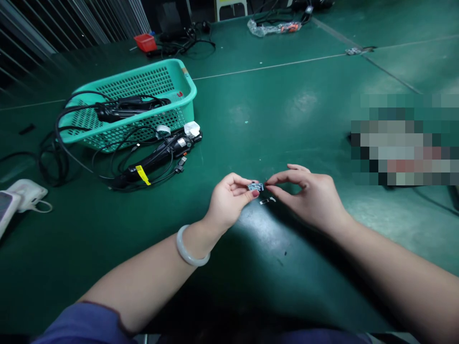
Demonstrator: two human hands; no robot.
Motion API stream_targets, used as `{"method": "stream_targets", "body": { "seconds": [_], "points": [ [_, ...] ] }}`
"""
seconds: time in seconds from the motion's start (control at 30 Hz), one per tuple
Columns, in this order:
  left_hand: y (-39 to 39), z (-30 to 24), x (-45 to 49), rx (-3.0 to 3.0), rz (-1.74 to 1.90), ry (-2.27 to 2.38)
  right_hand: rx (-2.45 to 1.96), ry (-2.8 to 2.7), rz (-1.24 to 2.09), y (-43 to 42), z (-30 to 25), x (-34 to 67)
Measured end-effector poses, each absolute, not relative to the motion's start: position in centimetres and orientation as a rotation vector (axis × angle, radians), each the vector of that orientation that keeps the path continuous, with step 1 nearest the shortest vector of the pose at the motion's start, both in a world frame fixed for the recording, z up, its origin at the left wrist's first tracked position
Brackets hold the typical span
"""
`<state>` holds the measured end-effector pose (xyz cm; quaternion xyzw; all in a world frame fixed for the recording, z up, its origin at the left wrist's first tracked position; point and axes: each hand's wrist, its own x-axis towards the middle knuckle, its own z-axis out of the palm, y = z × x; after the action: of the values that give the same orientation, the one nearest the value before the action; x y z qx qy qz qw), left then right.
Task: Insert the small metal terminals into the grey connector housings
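Between the thumb and fingers of my left hand (229, 198) is a small blue-grey part with a detailed, circuit-like face (256, 187); its exact kind does not show. My right hand (311, 193) is just to the right of that part. Its thumb and forefinger are pinched together at the part's right end, and what they hold, if anything, is too small to name. Below the fingertips, a small flat pale-edged piece (264, 202) and a tiny white curved piece (273, 199) lie on the green table (229, 138).
A turquoise basket (182, 107) with black cabled devices stands at the back left. In front of it lies a black cabled device (154, 160) with a yellow tag. White devices (30, 196) rest at the far left. A blurred-out object (405, 143) is on the right.
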<state>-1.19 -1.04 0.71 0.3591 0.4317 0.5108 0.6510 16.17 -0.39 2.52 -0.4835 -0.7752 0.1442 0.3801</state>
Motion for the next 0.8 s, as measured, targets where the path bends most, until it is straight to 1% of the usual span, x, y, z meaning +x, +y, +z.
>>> {"method": "stream_targets", "body": {
  "seconds": [0.4,0.8],
  "points": [
    [-1.1,0.8,-1.0,0.841,1.104,0.954,-1.205,-2.079,0.479,-0.5,2.8,17.0],
    [-1.3,0.4,-0.8,0.892,1.113,0.954,-1.297,-1.997,0.572,-1.1,3.3,16.0]
  ]
}}
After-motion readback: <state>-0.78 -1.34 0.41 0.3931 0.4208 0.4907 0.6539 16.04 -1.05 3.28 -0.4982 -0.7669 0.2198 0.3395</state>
